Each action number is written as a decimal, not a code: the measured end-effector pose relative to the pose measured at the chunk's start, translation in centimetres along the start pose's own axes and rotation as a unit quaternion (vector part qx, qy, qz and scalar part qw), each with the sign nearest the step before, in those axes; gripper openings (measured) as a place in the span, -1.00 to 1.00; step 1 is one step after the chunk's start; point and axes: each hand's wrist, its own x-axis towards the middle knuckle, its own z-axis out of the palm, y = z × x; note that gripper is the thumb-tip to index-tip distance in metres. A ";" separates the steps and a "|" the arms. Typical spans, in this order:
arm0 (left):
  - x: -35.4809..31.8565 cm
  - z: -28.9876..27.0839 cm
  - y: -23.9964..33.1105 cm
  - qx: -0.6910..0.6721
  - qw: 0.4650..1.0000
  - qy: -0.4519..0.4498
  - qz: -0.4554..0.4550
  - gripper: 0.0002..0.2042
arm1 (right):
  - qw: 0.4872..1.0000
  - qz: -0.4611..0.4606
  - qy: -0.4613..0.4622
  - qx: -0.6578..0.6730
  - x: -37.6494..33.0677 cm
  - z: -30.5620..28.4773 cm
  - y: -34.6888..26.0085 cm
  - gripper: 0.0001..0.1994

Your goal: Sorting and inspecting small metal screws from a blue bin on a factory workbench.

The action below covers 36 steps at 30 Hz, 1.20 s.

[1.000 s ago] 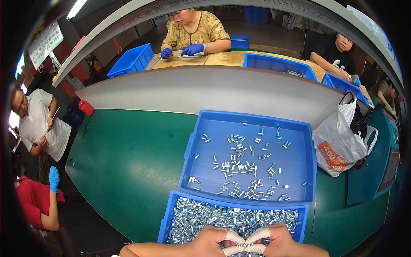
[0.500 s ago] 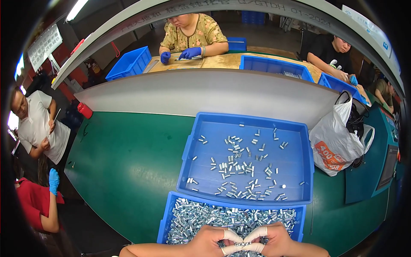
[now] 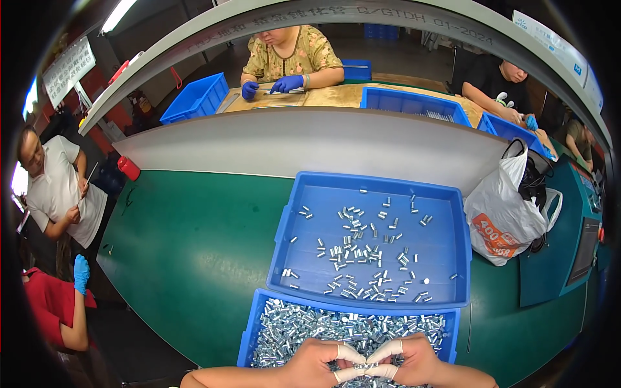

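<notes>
Two blue rectangular plastic bins on the green worktop. Near blue bin is packed with small shiny metal cylinders, far too many to count. Far blue bin has the same parts thinly scattered over a smooth floor. Left hand and right hand meet over the near bin, white-taped fingertips touching. Both grips narrow, pinched together on a short row of the cylinders held between them; exact count unreadable. One white plastic bag sits right of the far bin.
</notes>
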 end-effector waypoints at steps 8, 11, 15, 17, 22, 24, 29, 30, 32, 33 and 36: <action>0.1 -0.2 -0.8 0.053 0.999 0.007 0.004 -0.80 | 0.995 -0.075 -0.025 -0.065 0.3 -0.4 0.9 -0.86; 0.4 -0.5 -1.7 0.013 0.996 -0.043 0.072 -0.81 | 0.994 -0.073 -0.012 -0.075 0.2 -0.3 1.0 -0.85; 0.5 -0.4 -1.3 0.045 0.997 -0.041 0.051 -0.82 | 0.994 -0.072 -0.007 -0.083 0.2 -0.3 1.1 -0.84; 0.5 -0.4 -1.2 0.043 0.997 -0.041 0.046 -0.82 | 0.994 -0.071 -0.006 -0.086 0.3 -0.4 1.2 -0.84; 0.6 -0.5 -0.8 0.040 0.997 -0.037 0.047 -0.81 | 0.995 -0.075 0.000 -0.059 0.5 -0.3 1.4 -0.85; 0.3 -0.4 -1.4 0.043 0.997 -0.038 0.051 -0.81 | 0.995 -0.074 -0.007 -0.066 0.4 -0.4 1.4 -0.85; 0.2 -0.3 -1.5 0.056 0.997 -0.040 0.040 -0.82 | 0.993 -0.073 -0.010 -0.092 0.0 -0.3 1.2 -0.85; 0.2 -0.4 -1.6 0.057 0.997 -0.041 0.042 -0.82 | 0.993 -0.074 -0.009 -0.093 0.1 -0.3 1.2 -0.85; 0.1 -0.4 -1.6 0.035 0.998 -0.040 0.045 -0.81 | 0.993 -0.077 -0.009 -0.085 0.0 -0.1 1.0 -0.86; 0.0 -0.3 -1.2 0.034 0.998 -0.039 0.043 -0.81 | 0.993 -0.076 -0.010 -0.085 0.1 -0.1 1.0 -0.86; -0.6 0.3 0.0 -0.004 1.000 0.019 -0.025 -0.81 | 0.997 -0.062 0.004 -0.053 -0.1 0.2 0.7 -0.87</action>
